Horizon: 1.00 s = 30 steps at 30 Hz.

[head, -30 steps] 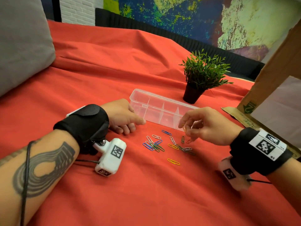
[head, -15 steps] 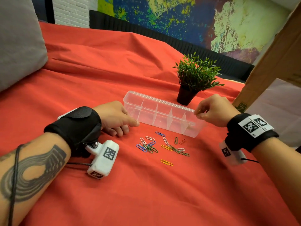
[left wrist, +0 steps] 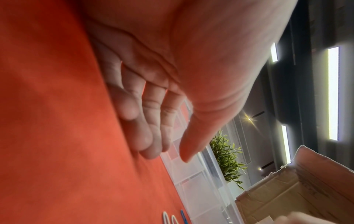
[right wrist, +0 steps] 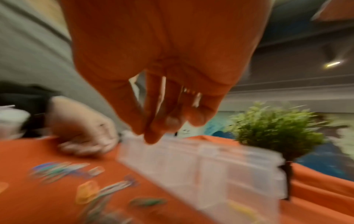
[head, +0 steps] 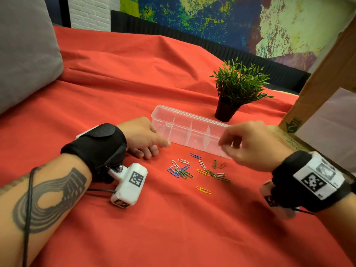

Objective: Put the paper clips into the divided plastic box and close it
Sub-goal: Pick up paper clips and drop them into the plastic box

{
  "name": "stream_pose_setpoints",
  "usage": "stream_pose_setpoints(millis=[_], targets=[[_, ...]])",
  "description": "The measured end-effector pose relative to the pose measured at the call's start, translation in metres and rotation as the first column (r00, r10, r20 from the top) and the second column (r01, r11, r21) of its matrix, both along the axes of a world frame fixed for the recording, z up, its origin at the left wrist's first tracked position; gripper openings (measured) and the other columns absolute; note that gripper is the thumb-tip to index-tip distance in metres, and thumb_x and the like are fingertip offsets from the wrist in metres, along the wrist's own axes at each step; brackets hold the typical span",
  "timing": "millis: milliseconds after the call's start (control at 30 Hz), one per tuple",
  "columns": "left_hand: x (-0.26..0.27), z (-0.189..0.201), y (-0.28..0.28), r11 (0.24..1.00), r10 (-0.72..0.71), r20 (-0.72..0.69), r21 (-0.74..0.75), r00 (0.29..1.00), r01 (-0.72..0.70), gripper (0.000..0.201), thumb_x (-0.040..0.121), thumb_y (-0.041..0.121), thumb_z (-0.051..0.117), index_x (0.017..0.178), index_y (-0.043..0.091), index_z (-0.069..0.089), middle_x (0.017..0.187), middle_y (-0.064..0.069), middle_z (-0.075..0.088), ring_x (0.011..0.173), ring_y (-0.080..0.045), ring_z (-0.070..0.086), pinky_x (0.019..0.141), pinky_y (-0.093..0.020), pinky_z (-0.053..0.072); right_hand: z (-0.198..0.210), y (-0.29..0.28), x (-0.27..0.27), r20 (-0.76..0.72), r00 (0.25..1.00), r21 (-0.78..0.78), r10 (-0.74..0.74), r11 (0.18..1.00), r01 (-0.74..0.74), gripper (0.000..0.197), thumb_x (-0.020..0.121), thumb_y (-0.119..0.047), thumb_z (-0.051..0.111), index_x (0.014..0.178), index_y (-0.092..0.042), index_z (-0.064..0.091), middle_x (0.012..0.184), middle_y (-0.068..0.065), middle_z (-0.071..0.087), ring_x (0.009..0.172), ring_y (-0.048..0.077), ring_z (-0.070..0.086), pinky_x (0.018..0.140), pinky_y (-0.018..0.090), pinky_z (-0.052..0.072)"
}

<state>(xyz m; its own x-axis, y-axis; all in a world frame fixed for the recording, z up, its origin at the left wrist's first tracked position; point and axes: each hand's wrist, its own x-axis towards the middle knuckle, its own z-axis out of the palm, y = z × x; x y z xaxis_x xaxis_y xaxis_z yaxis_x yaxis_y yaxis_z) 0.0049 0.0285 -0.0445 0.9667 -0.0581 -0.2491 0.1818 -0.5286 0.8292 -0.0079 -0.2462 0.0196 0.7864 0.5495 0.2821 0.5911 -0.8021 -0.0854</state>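
A clear divided plastic box (head: 190, 132) lies open on the red cloth. My left hand (head: 159, 149) rests on the cloth at the box's left end, fingers relaxed, thumb touching the box wall (left wrist: 193, 171). Several coloured paper clips (head: 192, 170) lie scattered in front of the box, and one yellow clip (head: 203, 190) lies apart, nearer me. My right hand (head: 227, 146) hovers blurred over the box's front right part, fingers hanging loosely. In the right wrist view I see nothing held in the right hand (right wrist: 162, 130), above the box (right wrist: 201, 163).
A small potted plant (head: 238, 89) stands just behind the box. A cardboard box (head: 317, 93) rises at the right edge. A grey cushion (head: 25, 54) lies at the far left. Red cloth (head: 173, 228) covers the near surface.
My right hand pinched at the clip pile, went up to the box's right end, and has now come back forward and left over the box front. The left hand stayed put.
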Motion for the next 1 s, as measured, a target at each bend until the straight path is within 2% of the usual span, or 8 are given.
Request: stream_pose_setpoints(millis=[100,267,467,600,733,867,933,1000], targets=[[0.000,0.000,-0.001,1.000,-0.002,-0.004,0.001,1.000,0.002,0.028,0.081,0.037,0.078,0.081,0.012,0.065,0.066,-0.004,0.071,0.046,-0.013,0.058,0.040,-0.019,0.044,-0.014,0.019,-0.019,-0.220,0.969,-0.120,0.108,0.983,-0.137,0.014,0.076,-0.018,0.064,0.080,-0.025,0.075,0.068,-0.013,0.070,0.065,0.005,0.065,0.069,0.029,0.055],[0.000,0.000,-0.001,1.000,-0.003,-0.007,0.003,1.000,0.003,0.029,0.081,0.037,0.078,0.080,0.012,0.064,0.067,-0.005,0.071,0.045,-0.013,0.058,0.040,-0.019,0.044,-0.031,0.037,-0.016,-0.260,0.962,-0.313,0.080,0.936,-0.162,0.025,0.074,-0.017,0.059,0.095,-0.027,0.069,0.090,-0.006,0.070,0.086,0.019,0.065,0.074,0.039,0.057],[0.000,0.000,0.000,1.000,-0.003,-0.006,0.008,1.000,0.003,0.030,0.081,0.038,0.078,0.081,0.011,0.065,0.065,-0.003,0.071,0.046,-0.013,0.058,0.041,-0.019,0.044,-0.035,0.051,-0.011,-0.248,0.969,-0.417,0.022,0.900,-0.127,0.021,0.072,-0.013,0.059,0.089,-0.026,0.061,0.088,0.001,0.069,0.085,0.028,0.065,0.060,0.031,0.047],[0.001,-0.001,-0.001,1.000,-0.002,0.002,0.018,1.000,0.002,0.029,0.081,0.038,0.077,0.081,0.011,0.066,0.064,-0.002,0.071,0.045,-0.011,0.059,0.041,-0.019,0.044,-0.034,0.052,-0.010,-0.298,0.954,-0.374,-0.019,0.922,-0.099,0.019,0.070,-0.013,0.058,0.080,-0.029,0.057,0.081,-0.004,0.067,0.078,0.023,0.060,0.062,0.029,0.049],[0.001,-0.002,-0.001,1.000,-0.003,-0.001,0.017,1.000,0.003,0.029,0.081,0.039,0.078,0.083,0.012,0.067,0.064,-0.002,0.071,0.046,-0.012,0.059,0.041,-0.019,0.045,-0.031,0.050,-0.010,-0.346,0.938,-0.319,-0.027,0.943,-0.090,0.019,0.069,-0.012,0.054,0.077,-0.028,0.060,0.075,-0.008,0.066,0.075,0.020,0.064,0.070,0.040,0.060],[0.001,-0.001,-0.001,1.000,-0.009,0.001,0.021,1.000,0.009,0.031,0.081,0.040,0.077,0.085,0.011,0.067,0.064,-0.002,0.071,0.047,-0.012,0.060,0.041,-0.019,0.045,-0.030,0.050,-0.010,-0.364,0.930,-0.320,-0.040,0.944,-0.085,0.019,0.070,-0.012,0.053,0.075,-0.028,0.060,0.069,-0.011,0.062,0.070,0.015,0.059,0.071,0.041,0.060],[0.001,-0.001,-0.001,1.000,-0.009,0.001,0.025,1.000,0.009,0.031,0.081,0.040,0.077,0.085,0.011,0.067,0.064,-0.001,0.072,0.046,-0.011,0.060,0.040,-0.019,0.045,-0.029,0.051,-0.010,-0.366,0.929,-0.308,-0.045,0.948,-0.075,0.020,0.071,-0.011,0.053,0.079,-0.026,0.063,0.068,-0.011,0.062,0.067,0.008,0.057,0.071,0.038,0.060],[0.001,-0.002,0.000,1.000,-0.005,0.001,0.025,1.000,0.005,0.031,0.080,0.040,0.077,0.085,0.011,0.067,0.064,-0.001,0.072,0.046,-0.011,0.060,0.040,-0.019,0.045,-0.029,0.053,-0.012,-0.377,0.925,-0.298,-0.046,0.952,-0.074,0.025,0.072,-0.009,0.054,0.087,-0.024,0.068,0.071,-0.010,0.066,0.063,0.001,0.056,0.066,0.026,0.057]])
